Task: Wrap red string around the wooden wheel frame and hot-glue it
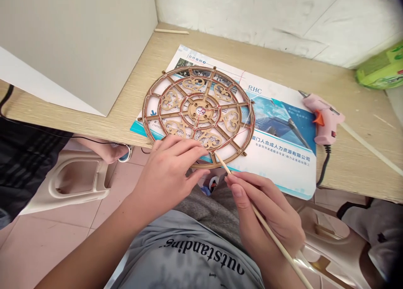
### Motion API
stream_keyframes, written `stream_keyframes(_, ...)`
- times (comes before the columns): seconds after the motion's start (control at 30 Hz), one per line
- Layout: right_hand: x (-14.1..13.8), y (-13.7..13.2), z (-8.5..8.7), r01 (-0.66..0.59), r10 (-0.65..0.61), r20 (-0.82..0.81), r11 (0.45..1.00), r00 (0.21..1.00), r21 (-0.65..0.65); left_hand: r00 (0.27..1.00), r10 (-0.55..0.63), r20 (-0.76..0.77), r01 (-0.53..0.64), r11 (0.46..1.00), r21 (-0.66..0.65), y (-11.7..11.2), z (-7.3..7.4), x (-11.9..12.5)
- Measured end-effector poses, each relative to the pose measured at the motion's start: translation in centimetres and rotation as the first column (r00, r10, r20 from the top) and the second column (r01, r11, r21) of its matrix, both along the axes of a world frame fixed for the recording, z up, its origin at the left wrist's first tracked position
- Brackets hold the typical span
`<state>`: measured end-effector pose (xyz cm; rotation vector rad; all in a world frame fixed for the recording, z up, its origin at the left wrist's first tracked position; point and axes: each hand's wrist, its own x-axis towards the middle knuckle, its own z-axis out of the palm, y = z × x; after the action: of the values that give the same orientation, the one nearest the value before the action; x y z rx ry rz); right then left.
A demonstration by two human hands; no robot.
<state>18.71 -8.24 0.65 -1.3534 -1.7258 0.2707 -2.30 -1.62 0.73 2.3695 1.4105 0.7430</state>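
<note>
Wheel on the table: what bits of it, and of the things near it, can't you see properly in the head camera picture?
In the head view:
- The wheel's lower rim: hidden by the left hand.
- The stick's far end: cut off by the bottom edge, past the right hand.
- The thread on the wheel: too thin to follow.
- The green packet: cut off by the right edge.
</note>
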Motion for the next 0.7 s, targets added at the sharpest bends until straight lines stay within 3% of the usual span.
stream_keyframes(0.43, -0.4, 1.2, 1.5, -0.062, 0.063, 0.148, 0.998, 0.987, -0.016, 1.0, 0.003, -0.003, -0.003, 1.0, -0.012, -0.1, 0.0, -0.2)
stream_keyframes(0.7, 0.4, 2.2, 1.6, -0.096, 0.099, 0.075, 0.994, 0.992, -0.051, 1.0, -0.005, 0.015, 0.005, 1.0, -0.02, -0.1, 0.0, -0.3)
